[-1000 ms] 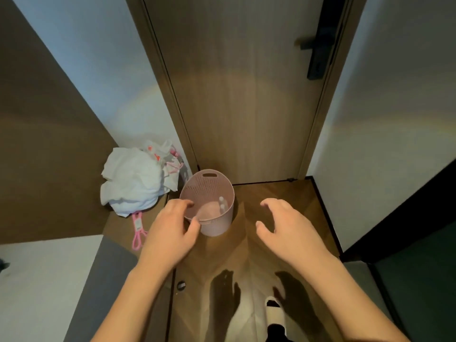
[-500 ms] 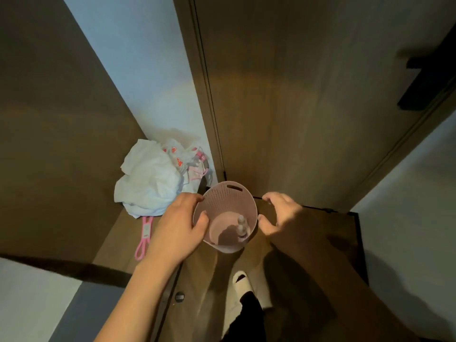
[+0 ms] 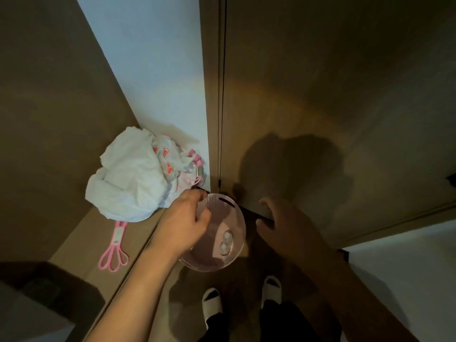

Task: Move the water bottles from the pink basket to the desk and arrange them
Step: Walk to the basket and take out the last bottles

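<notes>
Both hands have closed in on the pink basket (image 3: 235, 225) over the last second. From hovering short of it, the left hand (image 3: 183, 224) now lies over the basket's near-left rim with its fingers curled at the edge; whether they actually grip the rim I cannot tell for sure. The right hand (image 3: 283, 227) hangs just to the right of the basket, fingers spread and loosely bent, holding nothing and apparently not yet touching it. Between the 2 hands, inside the basket toward its right wall, the water bottles (image 3: 226, 240) stand upright, seen from above as pale caps; 2 caps are plain. The basket sits on the wooden floor (image 3: 249, 275) by the door (image 3: 320, 95), with a white plastic bag (image 3: 133, 178) beyond the left hand. No bottle is out yet, so the task has barely begun; a lift of the basket looks imminent.
</notes>
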The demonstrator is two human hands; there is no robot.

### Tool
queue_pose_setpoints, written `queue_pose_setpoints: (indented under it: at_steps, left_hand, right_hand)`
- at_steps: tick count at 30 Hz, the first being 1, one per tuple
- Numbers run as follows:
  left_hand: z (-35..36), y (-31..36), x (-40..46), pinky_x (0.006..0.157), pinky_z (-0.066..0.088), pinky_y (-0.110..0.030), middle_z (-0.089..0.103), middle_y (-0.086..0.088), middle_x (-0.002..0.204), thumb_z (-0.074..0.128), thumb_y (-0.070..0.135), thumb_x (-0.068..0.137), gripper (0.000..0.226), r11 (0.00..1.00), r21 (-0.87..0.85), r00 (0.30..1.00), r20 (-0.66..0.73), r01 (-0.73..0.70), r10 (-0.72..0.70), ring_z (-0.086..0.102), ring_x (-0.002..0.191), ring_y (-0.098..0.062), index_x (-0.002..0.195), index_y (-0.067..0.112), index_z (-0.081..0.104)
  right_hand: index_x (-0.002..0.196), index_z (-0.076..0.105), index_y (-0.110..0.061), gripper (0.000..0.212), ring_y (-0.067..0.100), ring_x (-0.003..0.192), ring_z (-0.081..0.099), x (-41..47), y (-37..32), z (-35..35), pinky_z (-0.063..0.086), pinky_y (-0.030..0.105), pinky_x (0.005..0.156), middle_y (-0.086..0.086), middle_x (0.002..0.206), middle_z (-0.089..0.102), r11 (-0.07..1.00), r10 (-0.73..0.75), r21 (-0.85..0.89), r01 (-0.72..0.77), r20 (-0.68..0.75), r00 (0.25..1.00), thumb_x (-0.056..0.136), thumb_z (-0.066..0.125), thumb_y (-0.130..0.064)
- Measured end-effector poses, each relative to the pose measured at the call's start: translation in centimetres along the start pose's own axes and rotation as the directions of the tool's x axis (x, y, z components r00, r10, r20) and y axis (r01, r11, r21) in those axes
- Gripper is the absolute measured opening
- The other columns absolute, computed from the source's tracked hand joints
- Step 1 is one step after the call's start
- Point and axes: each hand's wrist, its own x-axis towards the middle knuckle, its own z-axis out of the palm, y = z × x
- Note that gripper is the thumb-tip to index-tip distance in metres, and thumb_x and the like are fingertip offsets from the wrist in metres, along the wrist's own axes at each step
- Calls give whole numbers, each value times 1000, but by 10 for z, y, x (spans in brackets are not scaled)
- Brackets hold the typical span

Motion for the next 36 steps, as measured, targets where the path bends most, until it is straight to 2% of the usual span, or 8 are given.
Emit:
queue_pose_setpoints:
  at_steps: [6,9,14,17,21,25,29,36]
  left_hand:
    - [6,-7,4,79,46,-29,65,-3,110,58,24,90,26,972,22,972,-32,235,-234,61,99,-20,115,17,62]
    - [4,-1,-7,77,42,-25,65,2,109,57,26,92,26,915,25,913,-78,403,-400,62,97,-17,117,19,60]
    - [18,12,-23,85,50,-32,65,-1,115,58,32,91,31,813,48,808,-154,581,-569,62,99,-19,121,21,58]
    - [29,28,-31,84,49,-31,64,-2,119,59,29,91,33,794,65,793,-152,604,-590,62,102,-20,123,20,58]
    - [51,25,-30,82,50,-30,63,-1,121,56,34,93,35,767,67,768,-130,638,-628,62,101,-17,125,22,57]
    - [92,-2,-12,81,51,-32,62,0,115,54,35,92,33,777,-1,775,-75,629,-628,62,97,-18,122,22,58]
    - [164,-55,17,82,53,-38,63,1,114,46,42,88,38,808,-19,809,8,588,-588,62,97,-19,119,25,56]
    - [336,-172,49,90,49,-36,57,0,129,52,37,93,41,817,-26,817,60,576,-574,59,110,-19,132,24,53]
  right_hand:
    - [136,47,-28,43,12,116,55,67,21,-9,41,23,91,-6,132,54,978,-195,-63,201,86,977,95,60,-36]
    - [130,43,-36,41,10,116,54,98,31,-9,42,24,90,-7,129,54,947,-314,-12,320,156,936,94,62,-31]
    - [130,48,-24,36,19,114,55,151,33,-3,44,29,80,-1,131,53,875,-445,-59,481,293,846,96,57,-32]
    - [129,47,-24,36,18,109,58,168,32,0,54,35,84,-1,130,53,827,-502,-76,557,349,792,96,56,-35]
    - [135,45,-25,42,17,117,57,181,36,14,54,36,89,-3,137,51,821,-497,-64,567,409,765,97,56,-35]
    - [133,46,-24,38,20,113,58,200,50,53,53,35,83,-1,136,52,826,-437,-116,552,486,757,97,55,-32]
    - [135,44,-22,39,16,106,59,230,77,124,44,26,75,-5,124,52,863,-368,-112,492,529,765,98,54,-30]
    - [132,49,-19,38,12,101,61,303,148,285,42,18,75,-1,121,60,811,-357,-211,546,560,747,96,61,-24]
